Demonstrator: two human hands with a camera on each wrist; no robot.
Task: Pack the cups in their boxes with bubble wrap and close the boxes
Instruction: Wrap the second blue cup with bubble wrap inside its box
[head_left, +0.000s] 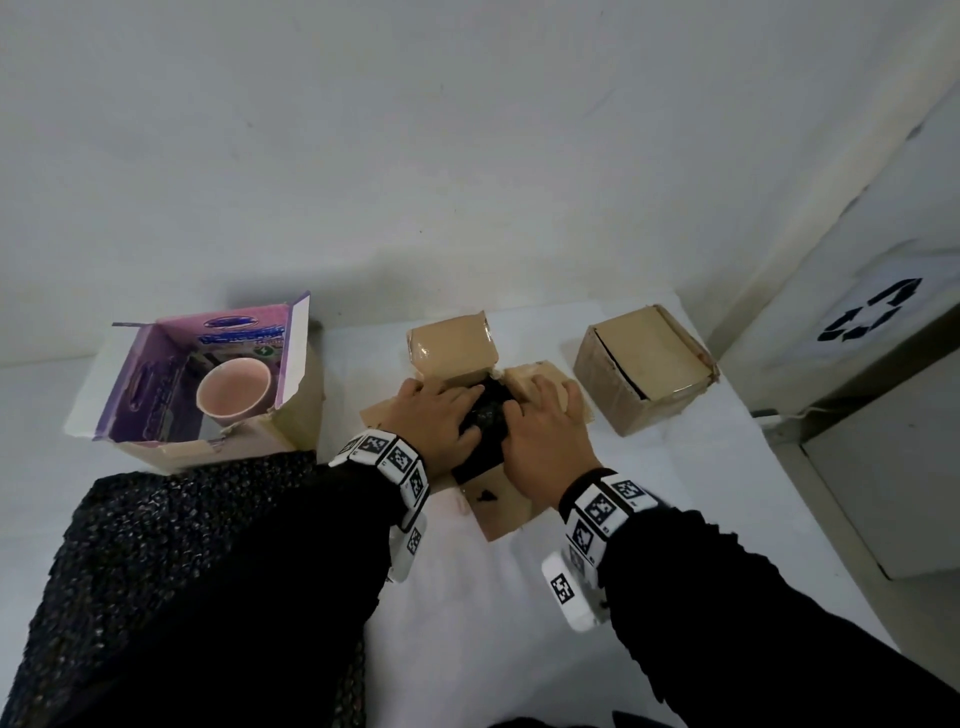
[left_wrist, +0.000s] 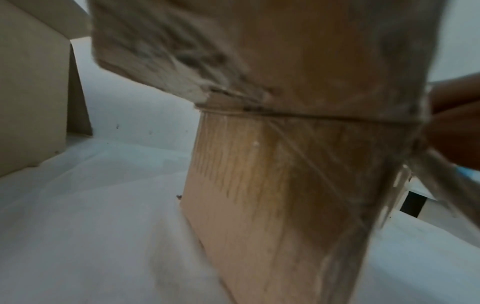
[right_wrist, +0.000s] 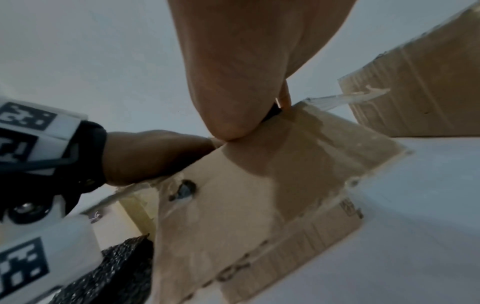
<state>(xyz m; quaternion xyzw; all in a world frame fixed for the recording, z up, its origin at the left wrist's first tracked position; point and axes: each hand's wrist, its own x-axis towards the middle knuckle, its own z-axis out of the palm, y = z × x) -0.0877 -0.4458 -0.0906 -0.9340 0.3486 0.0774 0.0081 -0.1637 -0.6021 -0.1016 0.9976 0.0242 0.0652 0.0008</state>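
Observation:
An open cardboard box (head_left: 504, 512) stands in the middle of the white table, with its flaps spread outward. A bundle of black bubble wrap (head_left: 485, 415) fills its opening. My left hand (head_left: 441, 410) lies flat over the left flap and the bundle. From the right side, my right hand (head_left: 540, 426) presses on the bundle, fingertips at its edge. The left wrist view shows only the box wall (left_wrist: 272, 185) close up. In the right wrist view my right hand (right_wrist: 246, 72) rests on the box's near flap (right_wrist: 259, 195). A pink cup (head_left: 234, 387) sits in an open purple box (head_left: 156, 395).
A closed cardboard box (head_left: 647, 361) stands at the right, near the table's (head_left: 675, 519) far corner. A sheet of black bubble wrap (head_left: 156, 571) lies at the lower left. A white bin with a recycling sign (head_left: 872, 312) stands beyond the right edge. A wall lies behind.

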